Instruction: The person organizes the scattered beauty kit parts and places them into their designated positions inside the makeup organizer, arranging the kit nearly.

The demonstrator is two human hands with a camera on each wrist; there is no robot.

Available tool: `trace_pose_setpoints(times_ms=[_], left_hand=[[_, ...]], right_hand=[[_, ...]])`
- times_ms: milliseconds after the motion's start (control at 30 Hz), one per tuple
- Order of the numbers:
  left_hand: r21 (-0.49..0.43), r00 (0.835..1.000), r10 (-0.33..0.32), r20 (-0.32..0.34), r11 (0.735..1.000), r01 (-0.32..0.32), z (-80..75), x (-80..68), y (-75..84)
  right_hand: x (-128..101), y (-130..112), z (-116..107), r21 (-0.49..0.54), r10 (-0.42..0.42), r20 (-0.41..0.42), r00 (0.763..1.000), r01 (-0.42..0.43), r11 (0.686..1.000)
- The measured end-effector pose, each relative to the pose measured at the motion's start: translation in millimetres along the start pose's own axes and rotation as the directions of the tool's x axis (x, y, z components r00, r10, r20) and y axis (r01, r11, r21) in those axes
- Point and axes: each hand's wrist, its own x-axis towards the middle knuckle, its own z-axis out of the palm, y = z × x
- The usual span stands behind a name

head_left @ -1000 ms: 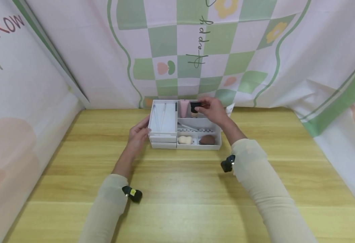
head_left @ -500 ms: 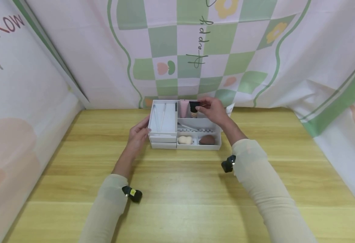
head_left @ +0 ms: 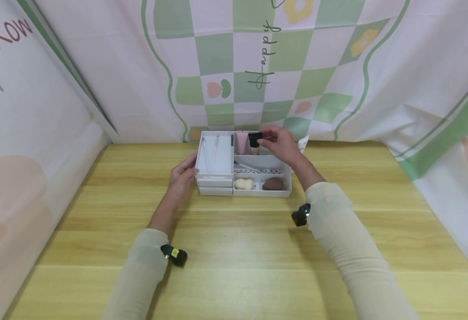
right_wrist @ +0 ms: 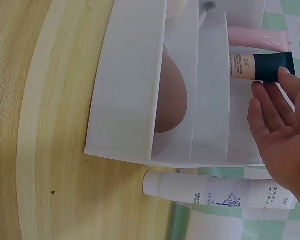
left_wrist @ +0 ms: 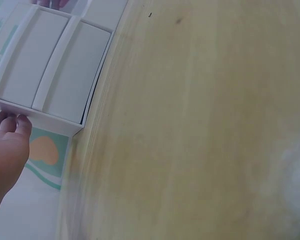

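Note:
A white desktop organizer stands at the table's far edge. My right hand pinches a small beige cosmetic tube by its dark cap, thumb on one side and fingers on the other. The tube stands in the back right compartment beside a pink tube. At the organizer's left side, my left hand rests its fingers along the wall, with the thumb near the front corner. Two thin sticks lie in the top left tray. A cream sponge and a brown sponge occupy the front compartments.
A white printed bottle stands against the organizer's right side. Below the tray are two drawers. A brush lies in the middle compartment. Patterned cloth hangs right behind the organizer, and wooden tabletop extends in front.
The right hand has shifted the dark-capped tube slightly left, closer to the pink tube. The left hand and the organizer have stayed in place.

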Motion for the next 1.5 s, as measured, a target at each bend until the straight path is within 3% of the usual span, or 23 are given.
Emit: trace_pose_setpoints(times_ms=[700, 933, 1133, 1500], left_hand=[[0.009, 1.0, -0.002, 0.011, 1.0, 0.002, -0.3, 0.5, 0.3], [0.006, 1.0, 0.007, 0.015, 1.0, -0.007, 0.7, -0.4, 1.3], [-0.005, 1.0, 0.008, 0.001, 1.0, -0.008, 1.3, -0.3, 1.0], [-0.015, 1.0, 0.005, -0.002, 1.0, -0.005, 1.9, 0.2, 0.3]], right_hand=[[-1.2, -1.1, -3.0, 0.023, 0.033, -0.013, 0.999, -0.033, 0.999], [-2.9, -1.6, -9.1, 0.032, -0.001, -0.023, 1.0, 0.002, 0.999], [-4.0, -9.6, -14.3, 0.015, 0.003, -0.02, 1.0, -0.003, 1.0], [-11.6, -27.4, -28.5, 0.086, 0.023, -0.066, 0.998, -0.018, 0.996]])
